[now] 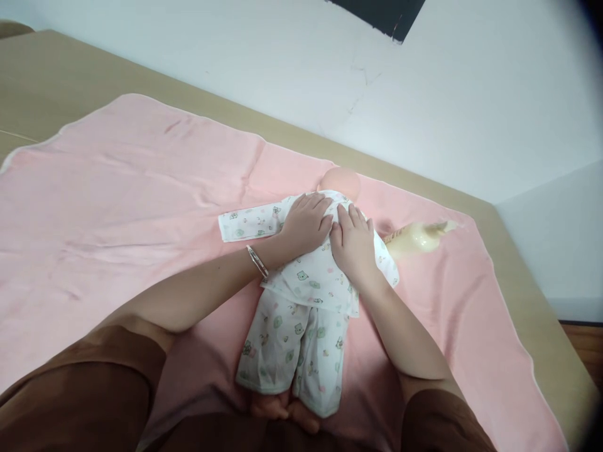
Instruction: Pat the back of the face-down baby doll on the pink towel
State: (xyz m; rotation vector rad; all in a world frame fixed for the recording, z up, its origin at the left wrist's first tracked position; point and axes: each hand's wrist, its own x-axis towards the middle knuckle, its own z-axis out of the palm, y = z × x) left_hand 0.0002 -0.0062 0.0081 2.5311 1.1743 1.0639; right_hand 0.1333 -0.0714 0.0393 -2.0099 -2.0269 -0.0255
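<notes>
A baby doll [340, 181] lies on a pink blanket, its bare head toward the wall and its feet toward me. It wears a white printed shirt [311, 276] and matching trousers [292, 342]. My left hand [307, 223] rests flat on the upper part of the shirt, fingers stretched out. Beside it my right hand [354, 242] lies on the other side of the shirt, its fingers also extended. The doll's face does not show. One shirt sleeve [249, 223] stretches out to the left.
The pink blanket [141, 188] spreads over a wooden table [85, 69], with creases on both sides. A pale yellow bottle [417, 238] lies to the right of the doll. Behind the table's far edge stands a white wall [264, 56], with a dark panel [384, 12] on it.
</notes>
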